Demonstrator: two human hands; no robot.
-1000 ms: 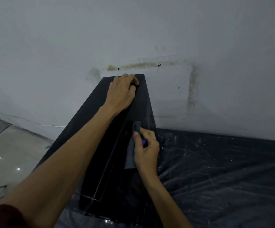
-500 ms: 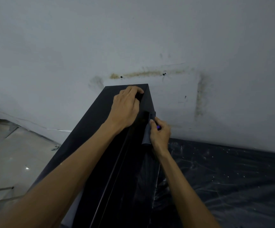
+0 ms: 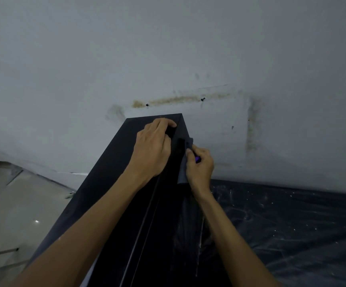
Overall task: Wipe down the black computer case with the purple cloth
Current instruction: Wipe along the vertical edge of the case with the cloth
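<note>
The left hand (image 3: 153, 146) is gripping the case's (image 3: 106, 183) top edge while the right hand (image 3: 200, 165), pinching the cloth (image 3: 182, 175), is apparently wiping its side, a downward stroke likely next.

Purple cloth (image 3: 182, 171) mostly under right hand (image 3: 200, 168)

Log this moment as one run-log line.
phase: wiping | left hand: grips top far edge of tall black computer case | right hand: holds purple cloth against case's right side, near top
</note>
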